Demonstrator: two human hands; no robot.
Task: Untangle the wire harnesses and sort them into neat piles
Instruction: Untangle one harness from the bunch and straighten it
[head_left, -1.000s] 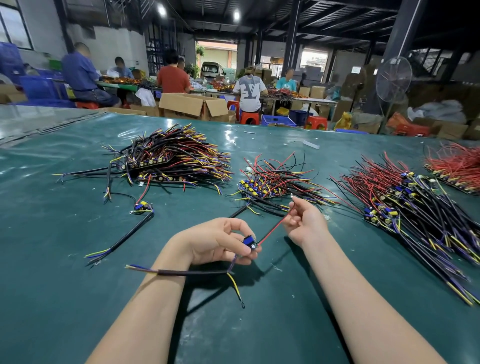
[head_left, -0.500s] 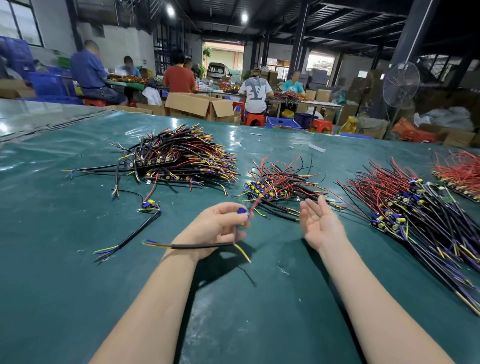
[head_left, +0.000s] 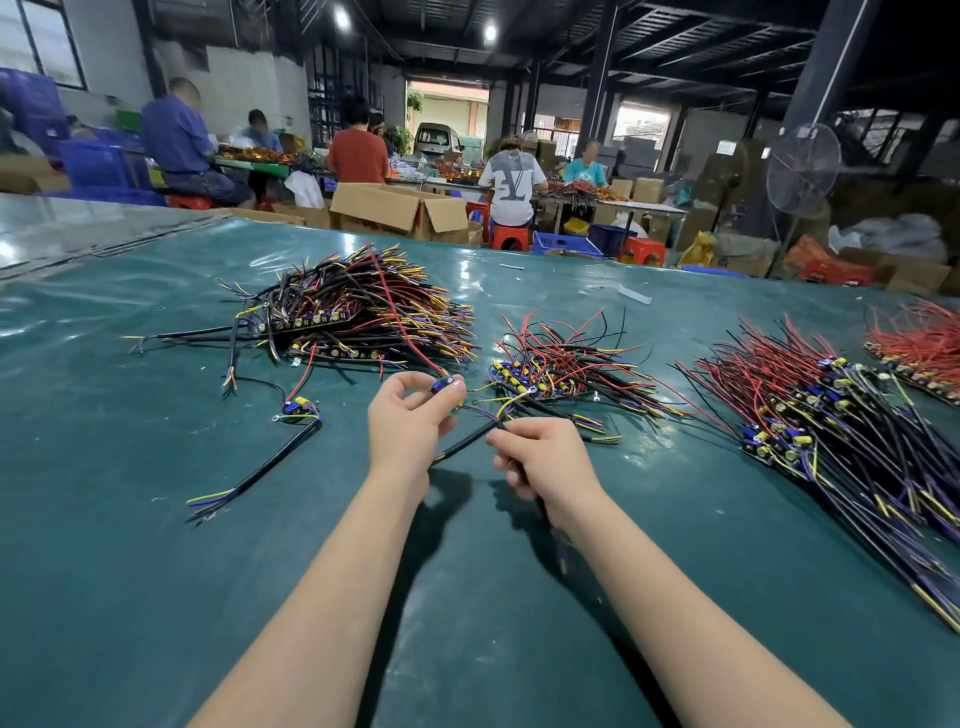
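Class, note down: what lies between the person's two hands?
The harness both hands pinch: thin coloured wires run from the left hand to the right hand, and its black sleeve slants down-left between them. Head view.

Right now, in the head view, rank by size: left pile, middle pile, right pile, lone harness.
1. right pile, nearer the camera, so its lead is unsure
2. left pile
3. middle pile
4. lone harness

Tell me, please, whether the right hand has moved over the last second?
Yes. Against the middle harness pile, the right hand has shifted left toward the left hand and now pinches the held wire harness.
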